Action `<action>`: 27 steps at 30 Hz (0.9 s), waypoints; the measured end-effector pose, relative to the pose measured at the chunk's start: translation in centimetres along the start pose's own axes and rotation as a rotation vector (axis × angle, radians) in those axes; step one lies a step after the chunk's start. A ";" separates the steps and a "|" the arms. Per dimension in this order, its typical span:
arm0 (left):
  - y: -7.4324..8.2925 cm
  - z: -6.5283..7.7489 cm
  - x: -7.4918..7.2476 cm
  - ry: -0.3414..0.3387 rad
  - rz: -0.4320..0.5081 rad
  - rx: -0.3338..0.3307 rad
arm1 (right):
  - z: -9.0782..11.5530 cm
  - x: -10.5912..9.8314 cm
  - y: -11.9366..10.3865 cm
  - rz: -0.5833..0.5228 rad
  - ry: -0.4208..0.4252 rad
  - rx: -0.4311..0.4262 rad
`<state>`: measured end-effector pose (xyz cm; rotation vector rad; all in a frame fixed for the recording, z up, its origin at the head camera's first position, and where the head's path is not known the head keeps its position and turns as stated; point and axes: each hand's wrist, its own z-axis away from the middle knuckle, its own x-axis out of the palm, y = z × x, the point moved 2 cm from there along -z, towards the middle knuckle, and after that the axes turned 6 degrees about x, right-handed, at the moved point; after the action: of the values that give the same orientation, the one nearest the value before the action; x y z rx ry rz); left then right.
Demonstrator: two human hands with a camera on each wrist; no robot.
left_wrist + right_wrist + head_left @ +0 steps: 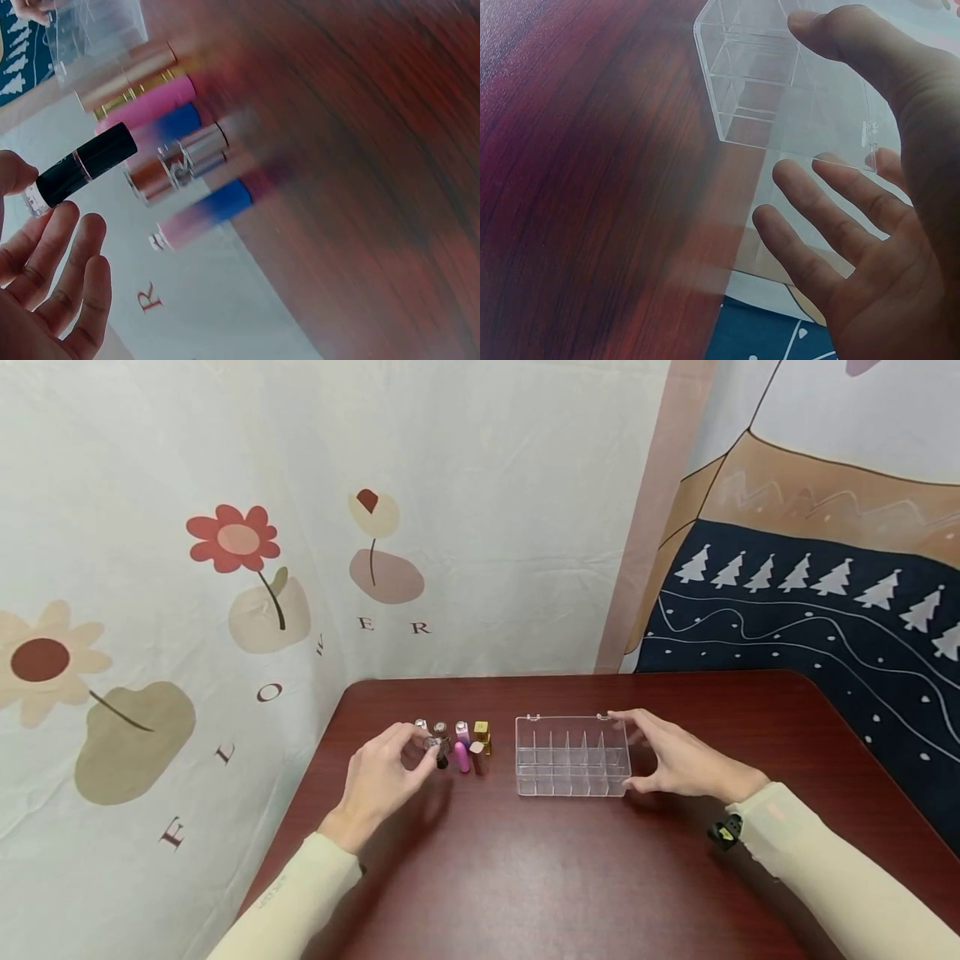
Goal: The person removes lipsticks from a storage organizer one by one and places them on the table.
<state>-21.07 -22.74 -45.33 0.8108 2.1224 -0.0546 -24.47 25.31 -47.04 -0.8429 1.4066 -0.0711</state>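
Thumb and fingertips of my left hand (382, 777) pinch a black lipstick (86, 165) by its clear, shiny end, tilted above the table. Just beyond it stand several other lipsticks: a bright pink one (462, 758), a brown one (477, 760), a gold one (482, 727) and a pink-and-blue one (206, 214). My right hand (678, 756) holds the right side of a clear plastic compartment box (516, 760), thumb at the near corner and index finger at the far one. Its other fingers are spread in the right wrist view.
Everything sits on a dark red wooden table (555, 877). A pale curtain with printed flowers (480, 527) hangs behind and to the left. At the right hangs a dark blue cloth with white trees (810, 618).
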 end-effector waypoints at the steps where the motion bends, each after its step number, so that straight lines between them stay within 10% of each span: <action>1: -0.3 0.0 -0.1 0.003 -0.003 -0.006 | 0.0 0.0 0.0 -0.002 0.000 0.000; 27: -4.5 0.5 0.9 -0.126 -0.036 -0.182 | -0.1 0.1 0.0 -0.010 0.004 -0.007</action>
<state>-23.61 -25.96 -47.38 0.6449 1.9899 0.0655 -24.51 25.19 -47.15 -0.8567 1.4075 -0.0759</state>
